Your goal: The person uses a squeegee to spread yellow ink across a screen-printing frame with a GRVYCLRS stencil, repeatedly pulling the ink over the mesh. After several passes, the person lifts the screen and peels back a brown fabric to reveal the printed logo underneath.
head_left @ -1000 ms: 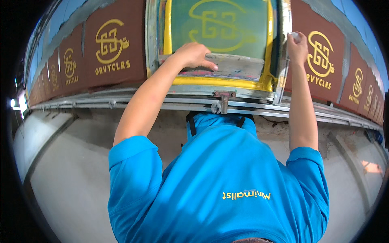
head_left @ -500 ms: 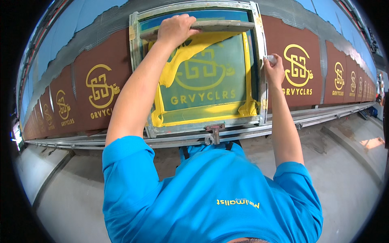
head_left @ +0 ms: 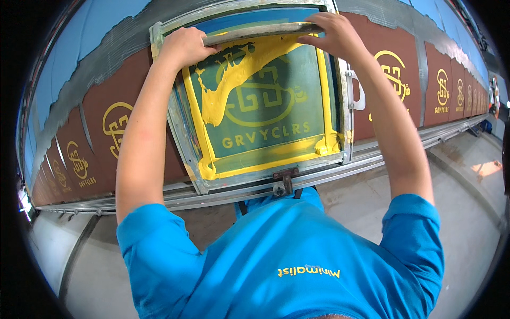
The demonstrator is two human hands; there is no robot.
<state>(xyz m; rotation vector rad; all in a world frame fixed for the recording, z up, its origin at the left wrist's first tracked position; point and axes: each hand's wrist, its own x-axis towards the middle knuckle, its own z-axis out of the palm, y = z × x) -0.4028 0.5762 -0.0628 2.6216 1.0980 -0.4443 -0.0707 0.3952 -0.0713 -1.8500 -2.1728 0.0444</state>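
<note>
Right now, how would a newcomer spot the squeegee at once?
Find the large metal frame around the green mesh. Near its far side, the squeegee, a long greyish bar, runs crosswise beyond the yellow ink, left grip and right grip toward its ends. Unlike the frame's own bars, it is hand-held, inside the border.

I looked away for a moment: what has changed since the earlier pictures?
The squeegee has moved from the near end of the screen to its far end. The right fingers let go of the white handle and took the squeegee's right end. The left fingers stayed on the squeegee.
</note>
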